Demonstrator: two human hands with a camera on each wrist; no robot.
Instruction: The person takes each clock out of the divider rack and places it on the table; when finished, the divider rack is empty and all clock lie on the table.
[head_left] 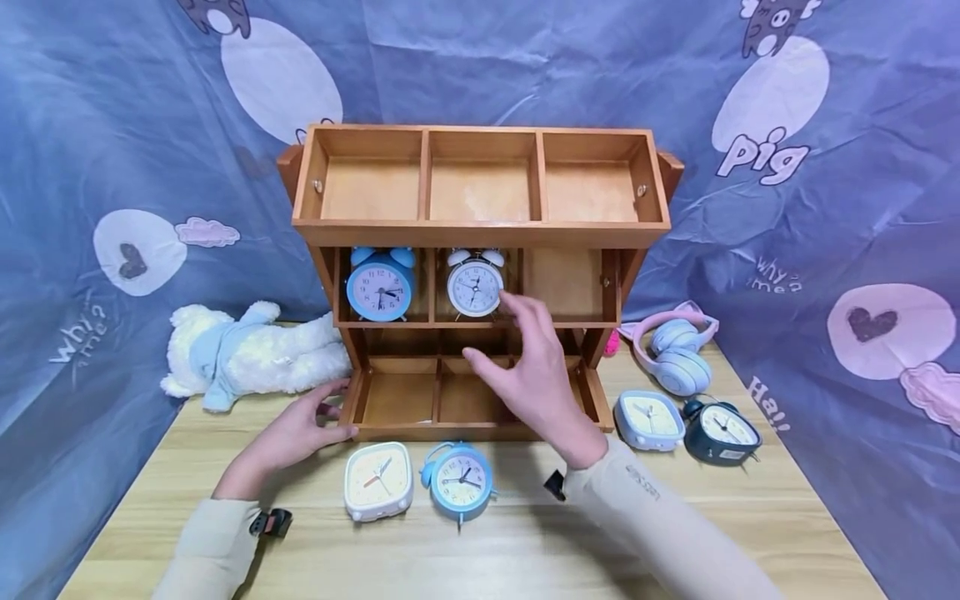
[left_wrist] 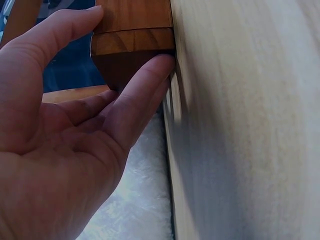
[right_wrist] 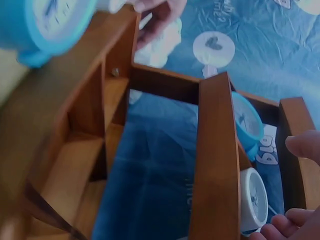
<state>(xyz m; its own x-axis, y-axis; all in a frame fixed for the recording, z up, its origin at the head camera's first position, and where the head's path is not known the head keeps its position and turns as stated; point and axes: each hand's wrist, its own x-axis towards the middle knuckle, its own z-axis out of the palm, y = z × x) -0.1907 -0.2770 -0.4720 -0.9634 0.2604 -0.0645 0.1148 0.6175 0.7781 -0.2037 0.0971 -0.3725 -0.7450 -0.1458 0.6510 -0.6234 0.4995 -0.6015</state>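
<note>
Beige fabric sleeves [head_left: 660, 525] extend before the compartmented wooden shelf [head_left: 480, 237]. We find hands apart: left hand [head_left: 303, 429] pinching its lower left corner; right hand [head_left: 536, 379], fingers spread, at the round white clock [head_left: 475, 287] in its middle tier, contact unclear.

We see a pale wood-grain desk [head_left: 540, 550] carrying a wooden shelf [head_left: 480, 237], its bottom tier [head_left: 397, 396] our dial's centre. At six o'clock sits a blue round clock [head_left: 461, 481], at eight a white square clock [head_left: 378, 481]. A plush toy [head_left: 277, 358] lies between nine and ten, headphones [head_left: 678, 367] between two and three. Just past three: a pale square clock [head_left: 649, 419], then a dark clock [head_left: 722, 432]. The middle tier [head_left: 570, 287] bears a white twin-bell clock [head_left: 476, 287] towards twelve, a blue twin-bell clock [head_left: 380, 287] past ten.
</note>
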